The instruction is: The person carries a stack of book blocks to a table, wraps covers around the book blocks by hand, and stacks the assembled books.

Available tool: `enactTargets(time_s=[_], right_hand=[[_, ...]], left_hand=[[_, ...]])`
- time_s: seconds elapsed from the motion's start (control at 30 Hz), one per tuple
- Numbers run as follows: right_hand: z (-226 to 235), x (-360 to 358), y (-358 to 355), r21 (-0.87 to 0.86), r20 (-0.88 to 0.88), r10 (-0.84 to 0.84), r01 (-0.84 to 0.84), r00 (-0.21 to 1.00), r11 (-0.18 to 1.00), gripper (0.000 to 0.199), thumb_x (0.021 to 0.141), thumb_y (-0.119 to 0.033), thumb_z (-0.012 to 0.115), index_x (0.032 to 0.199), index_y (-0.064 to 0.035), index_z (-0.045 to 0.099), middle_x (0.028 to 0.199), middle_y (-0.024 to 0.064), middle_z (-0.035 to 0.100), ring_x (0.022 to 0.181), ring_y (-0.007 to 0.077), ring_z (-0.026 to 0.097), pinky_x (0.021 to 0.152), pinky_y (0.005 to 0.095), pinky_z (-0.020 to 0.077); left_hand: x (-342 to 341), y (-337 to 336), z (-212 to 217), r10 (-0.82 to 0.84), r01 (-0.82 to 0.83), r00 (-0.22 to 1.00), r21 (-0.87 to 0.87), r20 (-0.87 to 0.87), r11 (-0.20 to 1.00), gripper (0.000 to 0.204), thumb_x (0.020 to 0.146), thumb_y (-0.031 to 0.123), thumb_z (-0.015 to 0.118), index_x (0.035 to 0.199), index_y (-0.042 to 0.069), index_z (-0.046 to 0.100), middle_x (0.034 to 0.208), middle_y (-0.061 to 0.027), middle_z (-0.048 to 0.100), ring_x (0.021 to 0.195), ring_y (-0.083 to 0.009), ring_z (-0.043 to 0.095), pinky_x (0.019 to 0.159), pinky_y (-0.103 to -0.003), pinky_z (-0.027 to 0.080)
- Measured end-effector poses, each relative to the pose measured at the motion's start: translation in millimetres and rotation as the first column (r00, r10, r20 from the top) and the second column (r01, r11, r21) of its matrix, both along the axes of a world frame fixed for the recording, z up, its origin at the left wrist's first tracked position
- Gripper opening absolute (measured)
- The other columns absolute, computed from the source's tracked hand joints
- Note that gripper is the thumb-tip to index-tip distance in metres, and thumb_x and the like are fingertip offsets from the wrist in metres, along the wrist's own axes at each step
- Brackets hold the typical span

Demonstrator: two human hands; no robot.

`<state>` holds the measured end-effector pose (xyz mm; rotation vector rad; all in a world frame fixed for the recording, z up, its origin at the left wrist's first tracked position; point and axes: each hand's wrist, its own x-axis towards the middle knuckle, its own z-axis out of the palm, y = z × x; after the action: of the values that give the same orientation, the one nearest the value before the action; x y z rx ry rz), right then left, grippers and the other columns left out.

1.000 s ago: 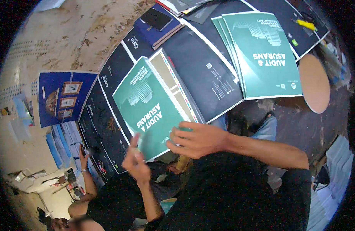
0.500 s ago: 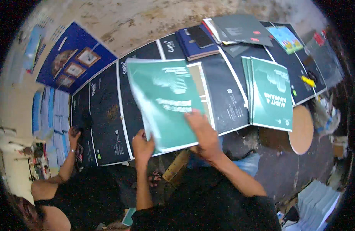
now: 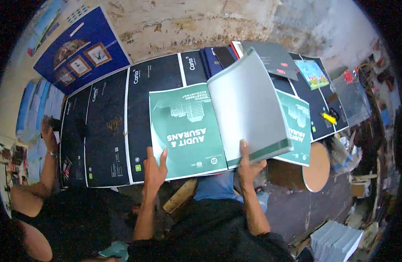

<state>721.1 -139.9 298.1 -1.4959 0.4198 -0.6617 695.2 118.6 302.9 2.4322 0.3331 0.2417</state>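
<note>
My left hand (image 3: 155,172) pinches the lower left edge of a green softcover book (image 3: 183,131), thumb in front. The book's printed green cover faces up over the black table. My right hand (image 3: 251,168) grips the lower edge of a raised pale leaf (image 3: 246,105) with a green strip along its bottom, thumb on its face. The leaf stands tilted beside the green cover, meeting it along a middle line; whether it belongs to the same book I cannot tell. Partly hidden behind it, more green books (image 3: 299,131) lie on the table.
Another person's hand (image 3: 48,133) is at the table's left end, near paper stacks (image 3: 33,109). Dark folders (image 3: 273,56), a blue book with a phone (image 3: 225,56) and a yellow cutter (image 3: 328,118) lie farther back. A round stool (image 3: 316,168) stands right.
My right hand has moved from the face of the green book to its lower edge, and a pale leaf now stands raised on the right. The view has shifted.
</note>
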Motion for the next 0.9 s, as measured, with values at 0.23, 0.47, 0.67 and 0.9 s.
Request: enactTargets(time_s=[0.23,0.47,0.67,0.9], right_hand=[[-33,18,-4,0.197,0.105,-0.102,0.080,0.989,0.977,0.033,0.081,-0.003,0.075,0.105,0.0136,0.061,0.097,0.0128,0.065,0.085,0.0178,0.062,0.084,0.0303,0.0495],[-28,19,-85,0.239,0.038,-0.076,0.065,0.996,0.969,0.039,0.077,-0.001,0.078,0.108,0.0136,0.060,0.102,0.0153,0.066,0.089,0.0210,0.064,0.086,0.0331,0.0522],[57,-13,-71,-0.193,-0.012,-0.120,0.115,0.993,0.974,0.032,0.081,-0.013,0.079,0.103,0.0068,0.066,0.104,0.0155,0.068,0.092,0.0245,0.064,0.087,0.0366,0.0508],[74,-22,0,-0.915,-0.143,0.607,-0.338,0.782,0.219,0.061,0.088,-0.010,0.050,0.147,-0.0209,0.038,0.153,0.0214,0.030,0.141,0.0373,0.031,0.114,0.0583,0.0218]], left_hand=[[0,4,-2,-0.017,0.020,1.000,-0.121,0.024,0.992,0.040,0.098,0.032,0.053,0.112,-0.005,0.044,0.089,-0.0315,0.064,0.084,-0.0499,0.063,0.069,-0.053,0.048],[7,27,4,-0.056,0.057,0.998,-0.055,0.018,0.997,0.037,0.098,0.034,0.055,0.102,-0.002,0.051,0.088,-0.0209,0.066,0.078,-0.0296,0.068,0.067,-0.042,0.050],[23,57,10,0.020,-0.093,0.995,-0.799,-0.101,0.594,0.052,0.096,0.053,0.049,0.099,0.002,0.056,0.095,-0.0197,0.068,0.079,-0.0242,0.066,0.065,-0.032,0.051],[75,65,22,-0.226,-0.095,0.970,-0.995,-0.093,0.000,0.094,0.088,0.078,0.034,0.129,-0.006,0.047,0.118,-0.0221,0.061,0.103,-0.0273,0.064,0.090,-0.037,0.052]])
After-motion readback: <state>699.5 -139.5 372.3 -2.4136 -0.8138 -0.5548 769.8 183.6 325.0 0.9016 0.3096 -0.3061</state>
